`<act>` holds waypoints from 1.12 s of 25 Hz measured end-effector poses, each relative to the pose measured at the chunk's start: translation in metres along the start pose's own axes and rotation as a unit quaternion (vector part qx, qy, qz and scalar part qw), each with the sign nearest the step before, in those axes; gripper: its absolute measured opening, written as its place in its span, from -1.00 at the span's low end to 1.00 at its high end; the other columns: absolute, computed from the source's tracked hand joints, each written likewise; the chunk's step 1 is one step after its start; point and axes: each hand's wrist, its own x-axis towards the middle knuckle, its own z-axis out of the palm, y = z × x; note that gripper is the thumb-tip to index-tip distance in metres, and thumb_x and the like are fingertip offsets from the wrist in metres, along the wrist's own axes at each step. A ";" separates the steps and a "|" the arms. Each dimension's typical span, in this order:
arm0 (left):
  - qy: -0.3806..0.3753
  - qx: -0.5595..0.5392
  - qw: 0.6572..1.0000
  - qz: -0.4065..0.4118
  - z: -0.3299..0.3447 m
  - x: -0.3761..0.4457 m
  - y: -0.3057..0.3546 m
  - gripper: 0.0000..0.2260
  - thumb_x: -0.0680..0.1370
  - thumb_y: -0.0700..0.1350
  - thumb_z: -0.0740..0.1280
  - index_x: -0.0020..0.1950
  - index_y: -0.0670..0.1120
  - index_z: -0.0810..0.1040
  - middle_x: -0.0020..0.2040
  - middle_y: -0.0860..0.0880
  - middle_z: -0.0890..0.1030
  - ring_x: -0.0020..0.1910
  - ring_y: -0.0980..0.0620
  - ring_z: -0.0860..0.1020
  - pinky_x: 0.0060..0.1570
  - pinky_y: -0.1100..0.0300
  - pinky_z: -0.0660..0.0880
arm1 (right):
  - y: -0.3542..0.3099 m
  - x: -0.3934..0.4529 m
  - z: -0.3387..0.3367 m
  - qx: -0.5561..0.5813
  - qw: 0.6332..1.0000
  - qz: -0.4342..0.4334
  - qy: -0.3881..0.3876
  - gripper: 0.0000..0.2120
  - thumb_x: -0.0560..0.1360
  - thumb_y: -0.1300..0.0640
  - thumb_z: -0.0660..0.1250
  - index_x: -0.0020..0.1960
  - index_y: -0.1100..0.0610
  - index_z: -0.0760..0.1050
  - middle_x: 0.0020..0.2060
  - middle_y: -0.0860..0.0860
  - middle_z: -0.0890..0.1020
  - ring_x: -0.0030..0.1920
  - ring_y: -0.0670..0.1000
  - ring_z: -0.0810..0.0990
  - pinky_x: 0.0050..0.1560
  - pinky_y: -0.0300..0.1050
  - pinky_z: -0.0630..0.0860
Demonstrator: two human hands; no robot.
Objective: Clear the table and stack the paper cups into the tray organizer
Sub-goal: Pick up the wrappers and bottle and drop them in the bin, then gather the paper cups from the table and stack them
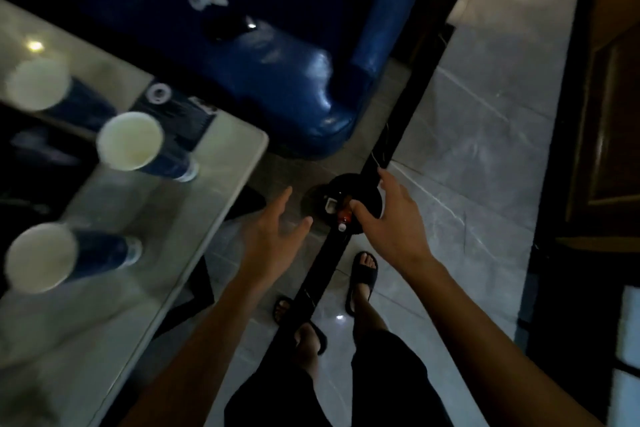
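Three blue paper cups with pale insides stand upright on the glass table at the left: one at the far left, one near the table's corner, one nearest me. My left hand hovers open over the floor just right of the table's edge, holding nothing. My right hand is spread open above a round black bin on the floor, which holds a small bottle and bits of rubbish. No tray organizer is in view.
A blue padded sofa stands behind the table's corner. A black strip runs across the tiled floor under my hands. A dark wooden door is at the right. My sandalled feet are below.
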 end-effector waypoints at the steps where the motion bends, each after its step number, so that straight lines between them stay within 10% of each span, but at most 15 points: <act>1: 0.014 -0.004 1.000 -0.012 -0.017 -0.021 0.002 -0.35 0.47 0.10 0.46 0.52 0.12 0.33 0.43 -0.10 0.50 0.39 0.02 0.48 0.35 -0.03 0.45 | -0.020 -0.017 -0.007 0.001 1.000 -0.025 -0.003 -0.30 0.51 -0.16 0.37 0.55 -0.02 0.19 0.37 0.08 0.48 0.28 -0.05 0.47 0.13 -0.25 0.32; 7: 0.099 -0.021 0.993 -0.068 -0.090 -0.144 -0.025 -0.44 0.52 -0.02 0.41 0.51 0.01 0.35 0.42 -0.02 0.48 0.38 -0.01 0.46 0.38 -0.01 0.42 | -0.078 -0.107 -0.016 0.024 0.996 -0.079 -0.040 -0.36 0.51 -0.07 0.43 0.52 -0.01 0.29 0.37 0.02 0.51 0.16 -0.24 0.42 0.00 -0.56 0.27; 16: 0.284 -0.110 0.942 -0.142 -0.123 -0.262 -0.079 -0.59 0.52 -0.14 0.44 0.36 -0.09 0.50 0.11 0.00 0.61 0.06 0.03 0.61 0.07 0.15 0.53 | -0.080 -0.163 0.008 -0.031 0.969 -0.150 -0.193 -0.48 0.55 0.02 0.40 0.47 0.04 0.38 0.34 0.04 0.54 0.31 0.02 0.51 0.34 0.07 0.46; 28: 0.466 -0.147 0.836 -0.249 -0.096 -0.334 -0.070 -0.83 0.52 -0.07 0.43 0.09 -0.05 0.64 0.00 0.04 0.68 -0.05 0.11 0.64 -0.04 0.15 0.58 | -0.143 -0.125 0.047 -0.168 0.824 -0.364 -0.400 -0.52 0.54 -0.10 0.35 0.42 -0.02 0.43 0.31 0.01 0.55 0.34 0.04 0.47 0.34 0.01 0.43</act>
